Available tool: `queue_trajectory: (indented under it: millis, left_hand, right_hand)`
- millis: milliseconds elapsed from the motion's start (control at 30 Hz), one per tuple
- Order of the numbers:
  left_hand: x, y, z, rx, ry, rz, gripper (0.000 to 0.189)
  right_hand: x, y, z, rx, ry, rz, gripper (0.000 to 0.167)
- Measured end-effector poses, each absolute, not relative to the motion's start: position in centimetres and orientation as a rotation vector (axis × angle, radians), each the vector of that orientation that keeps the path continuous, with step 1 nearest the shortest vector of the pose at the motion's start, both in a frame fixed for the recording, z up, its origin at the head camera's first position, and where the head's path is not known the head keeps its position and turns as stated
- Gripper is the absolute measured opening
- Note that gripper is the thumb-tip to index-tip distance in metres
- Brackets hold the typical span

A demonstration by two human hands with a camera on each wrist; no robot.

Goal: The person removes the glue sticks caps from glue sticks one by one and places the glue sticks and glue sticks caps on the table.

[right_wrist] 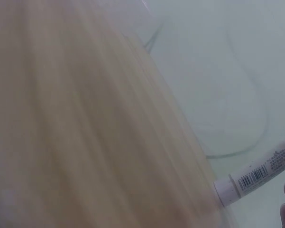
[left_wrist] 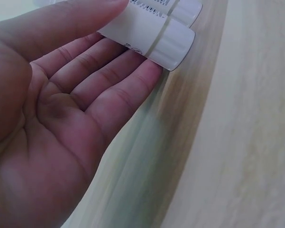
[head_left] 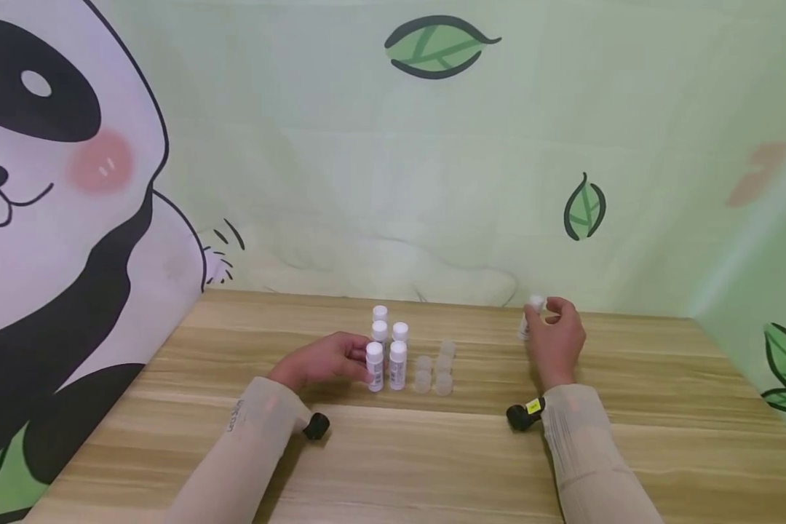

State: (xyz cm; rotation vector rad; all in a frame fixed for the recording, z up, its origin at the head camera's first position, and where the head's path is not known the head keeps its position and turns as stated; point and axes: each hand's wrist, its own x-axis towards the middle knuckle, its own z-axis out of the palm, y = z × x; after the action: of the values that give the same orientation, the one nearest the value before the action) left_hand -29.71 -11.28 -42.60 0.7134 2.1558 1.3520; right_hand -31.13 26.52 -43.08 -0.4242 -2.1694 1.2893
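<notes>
Several white glue sticks with barcode labels stand in a cluster left of centre on the table. My left hand holds the near-left glue stick between thumb and fingers; in the left wrist view its base reaches beyond the fingertips, beside a second one. At the back right, my right hand pinches another glue stick, slightly tilted near the table's far edge. Only fingertips of that hand show in the right wrist view. Right of the cluster stand several small frosted translucent cylinders, apart from both hands.
The wood-grain table runs back to a pale green cloth printed with a panda and leaves. Black wrist cameras sit by both sleeves, close above the tabletop.
</notes>
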Motion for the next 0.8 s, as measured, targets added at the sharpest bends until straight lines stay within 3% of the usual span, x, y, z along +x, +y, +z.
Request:
queue_trajectory:
  millis: [800]
  left_hand:
    - [-29.89, -11.2, -42.72, 0.692, 2.15, 1.348, 0.045]
  right_hand:
    - [-31.67, 26.37, -42.95, -0.389, -2.185, 1.294, 0.042]
